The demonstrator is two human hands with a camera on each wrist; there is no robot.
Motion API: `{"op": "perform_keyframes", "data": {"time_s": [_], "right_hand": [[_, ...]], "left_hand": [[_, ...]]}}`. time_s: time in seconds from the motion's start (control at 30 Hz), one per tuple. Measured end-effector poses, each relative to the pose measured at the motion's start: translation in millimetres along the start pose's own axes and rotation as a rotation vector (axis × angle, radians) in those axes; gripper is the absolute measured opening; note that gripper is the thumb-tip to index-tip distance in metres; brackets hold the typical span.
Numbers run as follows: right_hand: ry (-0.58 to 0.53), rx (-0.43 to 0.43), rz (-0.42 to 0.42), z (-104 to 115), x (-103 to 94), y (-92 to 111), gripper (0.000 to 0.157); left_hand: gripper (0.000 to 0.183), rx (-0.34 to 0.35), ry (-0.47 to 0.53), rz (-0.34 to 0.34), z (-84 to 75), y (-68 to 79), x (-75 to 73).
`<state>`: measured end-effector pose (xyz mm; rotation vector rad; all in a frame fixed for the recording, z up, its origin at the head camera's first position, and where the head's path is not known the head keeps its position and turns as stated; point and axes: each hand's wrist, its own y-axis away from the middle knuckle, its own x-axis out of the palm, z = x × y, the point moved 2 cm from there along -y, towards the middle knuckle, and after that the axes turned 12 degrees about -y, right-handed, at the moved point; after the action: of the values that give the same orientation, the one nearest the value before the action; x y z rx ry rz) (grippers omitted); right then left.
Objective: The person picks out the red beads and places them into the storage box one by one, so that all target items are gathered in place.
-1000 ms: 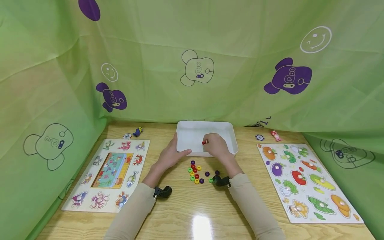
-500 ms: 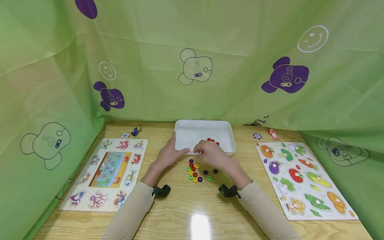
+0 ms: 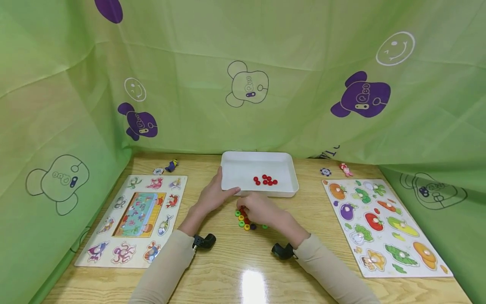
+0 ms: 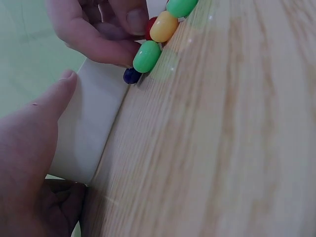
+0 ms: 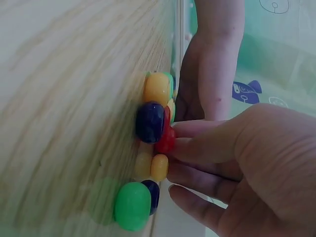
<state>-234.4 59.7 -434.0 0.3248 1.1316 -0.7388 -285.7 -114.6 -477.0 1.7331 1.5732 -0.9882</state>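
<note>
In the head view, the white tray (image 3: 250, 162) lies at the back middle of the table with several red beads (image 3: 265, 182) inside. My left hand (image 3: 214, 196) rests against its near-left corner, thumb along the front wall and fingers along the side. Just in front of the tray, my right hand (image 3: 262, 209) pinches a red bead (image 5: 166, 141) between thumb and finger at table height. Around it are a green bead (image 5: 132, 206), a yellow bead (image 5: 158, 89) and a dark purple bead (image 5: 150, 122). The right hand hides part of this cluster in the head view.
A sea-animal puzzle board (image 3: 130, 219) lies on the left and a vegetable puzzle board (image 3: 387, 228) on the right. Behind them are poker chips (image 3: 325, 172), a blue-and-yellow figure (image 3: 172, 165) and a pink figure (image 3: 345, 169). A green curtain (image 3: 296, 105) surrounds the table.
My right hand left the tray, where a red bead it held now lies with the others, and came down left to the bead cluster. The left hand stayed at the tray corner.
</note>
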Motion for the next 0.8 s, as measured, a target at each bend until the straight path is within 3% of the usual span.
{"op": "perform_keyframes", "data": {"time_s": [0.27, 0.53, 0.8], "right_hand": [[-0.006, 0.011, -0.012, 2.3, 1.7, -1.2, 0.013], [-0.012, 0.039, -0.004, -1.5, 4.1, -2.7, 0.018], [-0.018, 0.033, 0.05, 1.1, -1.3, 0.6, 0.017]], "left_hand": [[0.108, -0.001, -0.006, 0.001, 1.0, 1.8, -0.7], [0.107, 0.006, 0.001, -0.003, 3.1, 1.2, 1.1], [0.112, -0.014, -0.004, 0.01, 1.6, -0.3, 0.8]]}}
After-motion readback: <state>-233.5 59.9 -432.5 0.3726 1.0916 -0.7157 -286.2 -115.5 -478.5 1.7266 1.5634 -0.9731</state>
